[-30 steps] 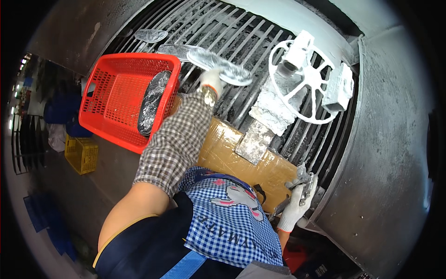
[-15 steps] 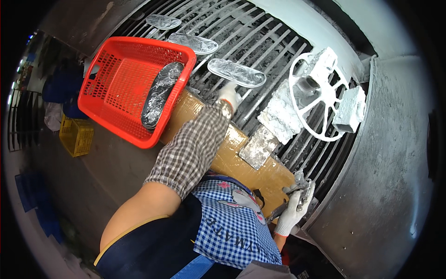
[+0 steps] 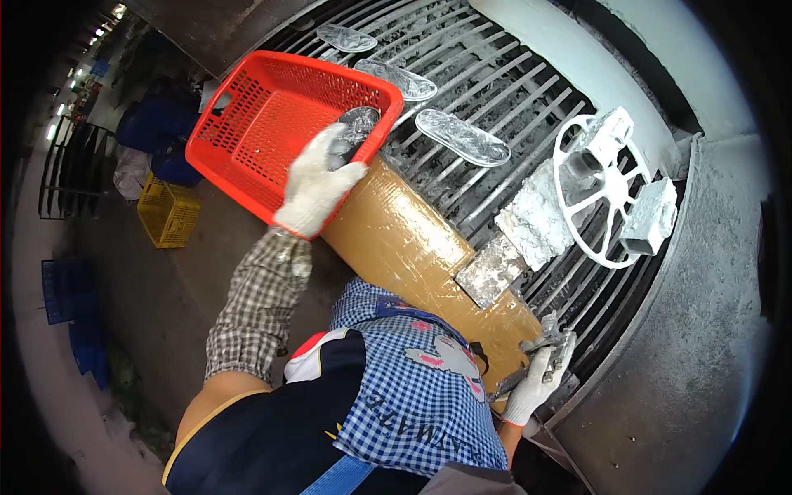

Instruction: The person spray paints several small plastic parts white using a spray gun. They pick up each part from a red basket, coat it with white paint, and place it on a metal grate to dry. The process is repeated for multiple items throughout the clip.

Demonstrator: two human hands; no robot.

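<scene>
In a white glove, my left hand (image 3: 318, 183) reaches over the near wall of a red plastic basket (image 3: 241, 124). Its thumb and fingers close around a dark, plastic-wrapped, sole-shaped piece (image 3: 360, 124), partly hidden by the hand. At the lower right my right hand (image 3: 536, 378), also gloved, grips a grey metal tool that looks like a spray gun (image 3: 551, 340). Three clear-wrapped, long oval pieces lie apart on the metal grating: a near one (image 3: 464, 138), a middle one (image 3: 398, 80) and a far one (image 3: 346, 38).
A tape-covered cardboard sheet (image 3: 404, 223) lies along the grating's near edge. A white-coated wheel (image 3: 606, 194) with block-like parts stands on the right, beside a crusted lump (image 3: 535, 216) and a flat plate (image 3: 491, 271). A metal wall (image 3: 652, 330) bounds the right; a yellow crate (image 3: 167, 212) stands left.
My left hand has moved left from beside the nearest oval piece to the basket and taken hold of the dark wrapped piece. My right hand still grips its tool. The view has shifted.
</scene>
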